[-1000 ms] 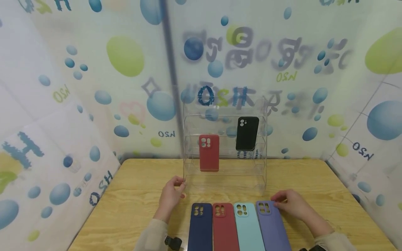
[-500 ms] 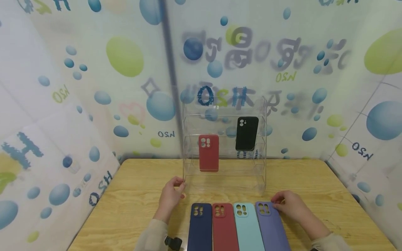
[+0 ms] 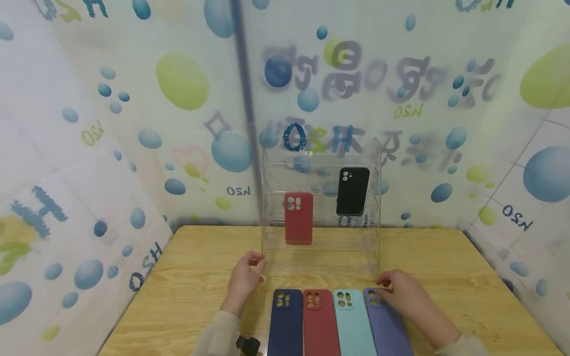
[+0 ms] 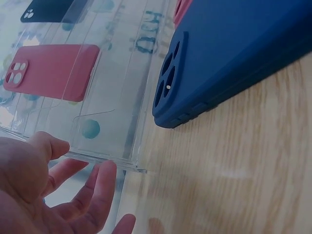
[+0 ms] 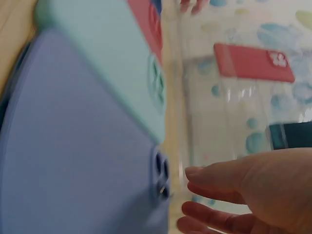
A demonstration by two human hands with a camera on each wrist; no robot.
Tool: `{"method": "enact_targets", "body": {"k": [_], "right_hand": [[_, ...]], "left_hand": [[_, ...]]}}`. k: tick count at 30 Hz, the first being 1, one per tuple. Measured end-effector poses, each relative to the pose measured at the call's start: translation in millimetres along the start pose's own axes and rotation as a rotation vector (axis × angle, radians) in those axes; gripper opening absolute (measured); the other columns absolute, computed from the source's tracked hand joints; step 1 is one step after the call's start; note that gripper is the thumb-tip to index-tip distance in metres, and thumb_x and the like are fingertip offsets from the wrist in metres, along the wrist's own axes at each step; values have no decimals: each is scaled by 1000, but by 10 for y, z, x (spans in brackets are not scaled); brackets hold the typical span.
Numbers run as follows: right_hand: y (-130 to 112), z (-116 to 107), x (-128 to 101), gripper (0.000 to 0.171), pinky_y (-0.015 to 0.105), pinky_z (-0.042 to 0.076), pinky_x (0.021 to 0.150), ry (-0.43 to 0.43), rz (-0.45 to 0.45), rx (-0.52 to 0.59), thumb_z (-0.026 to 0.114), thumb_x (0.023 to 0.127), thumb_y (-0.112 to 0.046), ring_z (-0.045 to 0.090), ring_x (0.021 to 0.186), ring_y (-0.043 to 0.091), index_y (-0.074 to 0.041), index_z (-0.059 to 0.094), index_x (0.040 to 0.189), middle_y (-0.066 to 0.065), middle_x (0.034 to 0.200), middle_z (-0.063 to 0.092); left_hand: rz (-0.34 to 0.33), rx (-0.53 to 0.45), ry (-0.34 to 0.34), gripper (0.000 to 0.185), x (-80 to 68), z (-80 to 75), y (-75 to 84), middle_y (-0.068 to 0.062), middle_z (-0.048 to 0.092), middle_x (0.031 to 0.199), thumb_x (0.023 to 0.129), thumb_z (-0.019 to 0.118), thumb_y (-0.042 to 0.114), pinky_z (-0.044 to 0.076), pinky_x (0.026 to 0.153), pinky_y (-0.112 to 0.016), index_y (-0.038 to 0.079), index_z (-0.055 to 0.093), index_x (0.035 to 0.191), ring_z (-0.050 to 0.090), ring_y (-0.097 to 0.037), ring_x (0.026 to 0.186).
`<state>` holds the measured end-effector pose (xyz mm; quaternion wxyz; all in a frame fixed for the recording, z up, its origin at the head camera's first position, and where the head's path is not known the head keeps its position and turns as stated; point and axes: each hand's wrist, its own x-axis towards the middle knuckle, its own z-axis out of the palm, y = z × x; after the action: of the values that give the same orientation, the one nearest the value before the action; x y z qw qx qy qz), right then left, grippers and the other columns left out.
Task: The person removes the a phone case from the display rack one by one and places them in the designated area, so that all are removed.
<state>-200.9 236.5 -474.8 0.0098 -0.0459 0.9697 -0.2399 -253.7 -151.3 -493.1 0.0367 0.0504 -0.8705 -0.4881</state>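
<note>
Taking the clear rack (image 3: pixel 340 237) as the middle of the dial, seen as the person sees it, I find the left hand (image 3: pixel 244 277) near eight o'clock, at the rack's lower side edge. Its thumb lies on one side of the clear panel and its curled fingers on the other, pinching that edge. The right hand (image 3: pixel 403 291) is between four and five o'clock, its grip released: the thumb and fingers stand apart around nothing, close to the rack's other lower corner. Whether a fingertip brushes the rack there, I cannot tell. From overhead this hand covers the far corner of the purple case (image 3: pixel 392 331), which lies at five o'clock with its shadow across it. The rest of the flat row runs round through six toward seven: the mint case (image 3: pixel 356 321), the lower red case (image 3: pixel 320 326) and the navy case (image 3: pixel 286 326), side by side, camera cutouts toward the rack. Inside the rack, the upper red case (image 3: pixel 299 222) leans upright around eight o'clock, and the black case (image 3: pixel 353 193) sits higher, near two, tilted a little. All this rests on the wooden table (image 3: pixel 445 257), with the bubble-patterned curtain (image 3: pixel 182 81) behind, toward twelve.
</note>
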Motion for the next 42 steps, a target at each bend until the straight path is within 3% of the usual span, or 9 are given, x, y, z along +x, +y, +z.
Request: {"method": "enact_targets", "body": {"k": [6,9,20,31,42], "right_hand": [[-360,-51,-57,14,30,52,64,-68,18,109,79,90,-14,62,79,11,-11,74,102,-3,89,71],[-529,-92,-44,15,28,53,61,-61,-8,146,78,91,-14,63,77,10,-11,74,105,-4,91,72],[-999,-152,199,29,35,58,73,83,-142,177,77,93,-20,70,86,14,-15,72,121,4,112,74],[-1382,-215,618,32,41,61,80,382,-260,346,76,94,-12,74,93,24,-10,70,125,12,118,71],[-1642,-226,910,40,43,61,82,446,-252,347,72,98,-18,70,98,27,-11,65,136,11,125,64]], "left_hand": [[1,-4,-4,14,-7,5,-10,-16,71,115,103,63,19,47,55,-31,9,67,111,67,-15,62],[-1,-6,-5,14,-9,8,-7,-16,70,116,103,63,19,47,55,-31,9,67,111,67,-15,63],[-4,9,-5,14,-12,12,8,-16,71,117,102,63,20,48,55,-30,10,67,111,68,-15,63],[4,13,4,14,5,21,9,-14,72,115,102,63,21,48,55,-30,11,67,110,68,-16,63],[8,18,-3,12,-24,0,24,-13,71,111,103,63,21,48,55,-30,11,67,108,69,-18,64]]}}
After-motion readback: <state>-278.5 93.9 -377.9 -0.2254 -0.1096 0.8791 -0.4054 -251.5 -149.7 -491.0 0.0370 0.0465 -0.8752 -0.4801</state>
